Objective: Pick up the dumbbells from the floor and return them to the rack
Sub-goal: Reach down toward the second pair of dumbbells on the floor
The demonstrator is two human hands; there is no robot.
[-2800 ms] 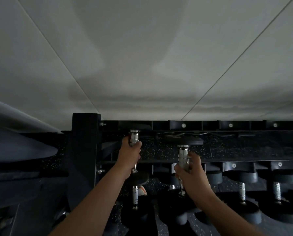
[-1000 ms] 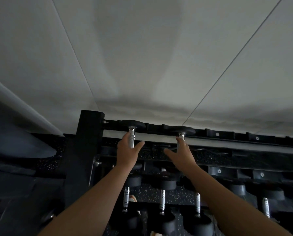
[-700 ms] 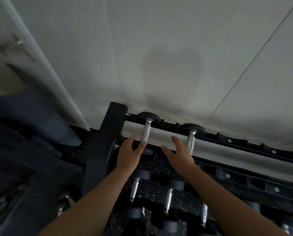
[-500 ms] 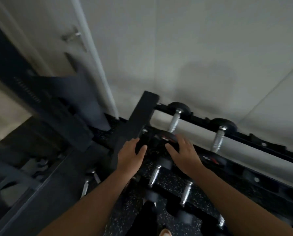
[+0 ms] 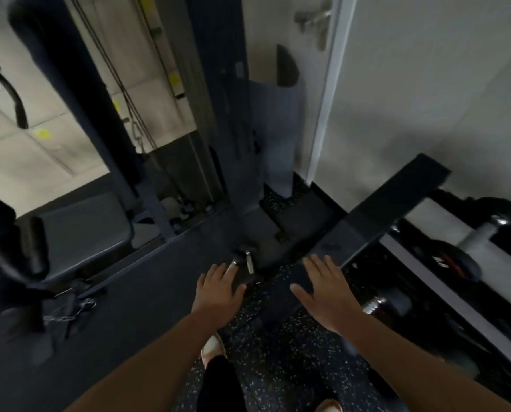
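My left hand [image 5: 218, 288] and my right hand [image 5: 325, 288] hover open and empty, fingers spread, over the dark speckled floor. Just beyond my left fingertips a small dumbbell [image 5: 245, 258] with a chrome handle lies on the floor by the rack's foot. The black dumbbell rack [image 5: 397, 200] runs off to the right. A dumbbell [image 5: 492, 224] with a pale handle and black heads rests on its top tier. Lower tiers are dark, and another chrome handle [image 5: 373, 304] glints there.
A cable machine with a weight stack [image 5: 165, 93] and a padded seat [image 5: 82, 227] fills the left. Chains and clips [image 5: 70, 310] lie on the floor at left. A white wall and door frame [image 5: 322, 114] stand behind. My shoes [image 5: 212, 347] show below.
Both hands let go of the two dumbbells set on the rack's top tier and drew back open. The view swung left and down toward the floor and the cable machine.
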